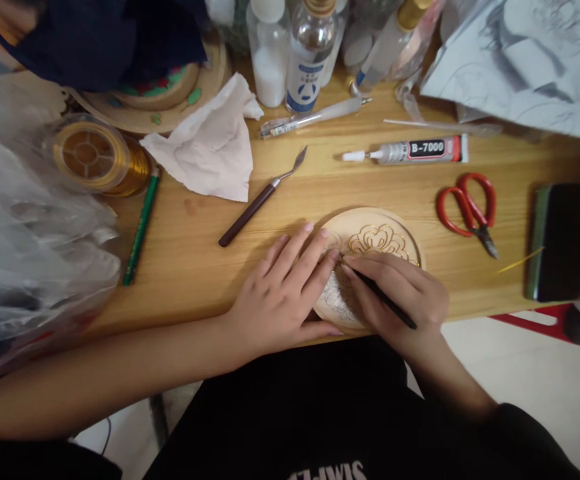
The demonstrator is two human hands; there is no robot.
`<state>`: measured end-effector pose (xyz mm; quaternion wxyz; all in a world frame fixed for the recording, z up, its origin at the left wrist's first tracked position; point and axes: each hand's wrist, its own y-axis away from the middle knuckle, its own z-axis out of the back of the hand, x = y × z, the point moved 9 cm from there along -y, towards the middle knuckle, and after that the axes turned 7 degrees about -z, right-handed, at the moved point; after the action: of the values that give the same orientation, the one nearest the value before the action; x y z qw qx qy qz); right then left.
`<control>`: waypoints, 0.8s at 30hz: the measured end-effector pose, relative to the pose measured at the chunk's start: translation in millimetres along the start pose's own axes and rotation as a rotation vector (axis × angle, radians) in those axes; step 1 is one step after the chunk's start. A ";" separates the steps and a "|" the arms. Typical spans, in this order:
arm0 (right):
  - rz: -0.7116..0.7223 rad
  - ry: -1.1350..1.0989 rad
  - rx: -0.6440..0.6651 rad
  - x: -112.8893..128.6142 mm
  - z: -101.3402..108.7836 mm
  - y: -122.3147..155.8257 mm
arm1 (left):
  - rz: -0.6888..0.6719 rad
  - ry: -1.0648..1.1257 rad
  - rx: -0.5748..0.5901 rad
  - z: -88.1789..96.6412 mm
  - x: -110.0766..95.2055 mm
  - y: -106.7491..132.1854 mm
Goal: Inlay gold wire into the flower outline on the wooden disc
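A round wooden plate (370, 219) with a raised rim lies at the table's front edge. Gold wire curves form a flower (377, 239) on it, and drawn line patterns show lower down. My left hand (285, 293) rests flat across the plate's left side, fingers stretched out, the index fingertip near the middle. Pinched in my right hand (405, 293) is a slim black tool (393, 308) that looks like tweezers. Its tip meets the plate beside my left index finger; the exact contact point is hidden by the fingers.
Behind the plate lie a palette knife (255, 205), a pen (313, 118) and a B-7000 glue tube (423, 149). Red-handled cutters (470, 208) and a phone (560, 243) are at right. A gold wire spool (97, 157), green pencil (141, 227) and tissue (210, 143) sit left; bottles (310, 57) stand behind.
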<state>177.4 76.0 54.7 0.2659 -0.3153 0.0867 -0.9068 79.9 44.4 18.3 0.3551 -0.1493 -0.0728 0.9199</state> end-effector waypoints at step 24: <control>-0.134 -0.065 -0.018 -18.4 3.9 8.6 | 0.008 -0.013 0.025 -1.7 -0.4 0.5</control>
<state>195.7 78.7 45.2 0.2044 -0.3519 0.0649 -0.9111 80.4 43.8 16.7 0.3528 -0.1393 -0.0630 0.9231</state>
